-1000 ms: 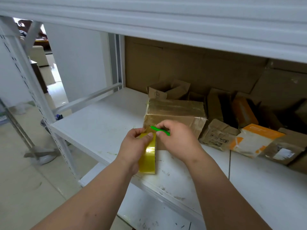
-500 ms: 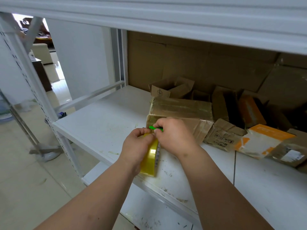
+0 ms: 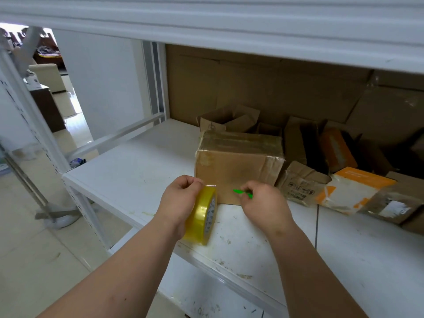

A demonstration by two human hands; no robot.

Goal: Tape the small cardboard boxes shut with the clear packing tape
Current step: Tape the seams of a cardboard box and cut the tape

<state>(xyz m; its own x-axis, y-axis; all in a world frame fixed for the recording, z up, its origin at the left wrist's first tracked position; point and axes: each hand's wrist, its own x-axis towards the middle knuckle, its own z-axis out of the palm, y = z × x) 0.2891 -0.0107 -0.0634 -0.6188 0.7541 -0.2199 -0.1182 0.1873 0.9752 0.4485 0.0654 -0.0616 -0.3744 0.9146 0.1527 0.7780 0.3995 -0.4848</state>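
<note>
Items I log from the head view:

- Left hand (image 3: pixel 181 200): fingers curled round the roll of clear packing tape (image 3: pixel 203 214), held on edge over the front of the white shelf (image 3: pixel 128 171).
- Right hand (image 3: pixel 263 203): apart from the left, pinching a small green tool (image 3: pixel 242 193) whose tip points left at the box face.
- Cardboard box (image 3: pixel 238 166): closed, glossy tape across its top, standing on the shelf just behind both hands.
- Open box (image 3: pixel 227 120): behind it, flaps up.
- Flattened cartons and an orange-and-white parcel (image 3: pixel 351 189): to the right on the same shelf.
</note>
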